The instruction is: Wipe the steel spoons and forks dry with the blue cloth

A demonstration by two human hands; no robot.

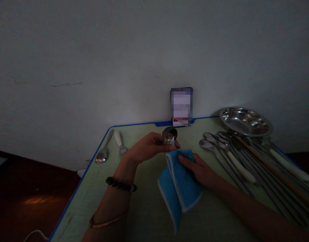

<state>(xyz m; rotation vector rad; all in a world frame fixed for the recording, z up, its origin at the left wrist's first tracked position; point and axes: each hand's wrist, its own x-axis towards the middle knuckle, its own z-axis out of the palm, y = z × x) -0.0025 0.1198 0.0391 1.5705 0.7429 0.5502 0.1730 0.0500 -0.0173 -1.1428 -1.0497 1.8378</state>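
Note:
My left hand (149, 146) is closed on a shiny metal spoon (169, 134) with a rounded bowl, thumb and fingers pinching it near the neck. The spoon's handle runs down behind a folded blue cloth (184, 190) and is hidden there. My right hand (198, 168) grips this cloth, thumb on top, close under the spoon's bowl. Loose folds of the cloth hang down over the table (144, 211). Left of my left hand lie a metal spoon (102, 155) and a fork (122, 148) with a white handle.
A phone (181, 107) leans upright against the wall behind the table. At the right back sits a metal bowl (245, 122). Several spoons, chopsticks and white-handled utensils (241, 168) are spread along the right side. The table has a blue edge (80, 183).

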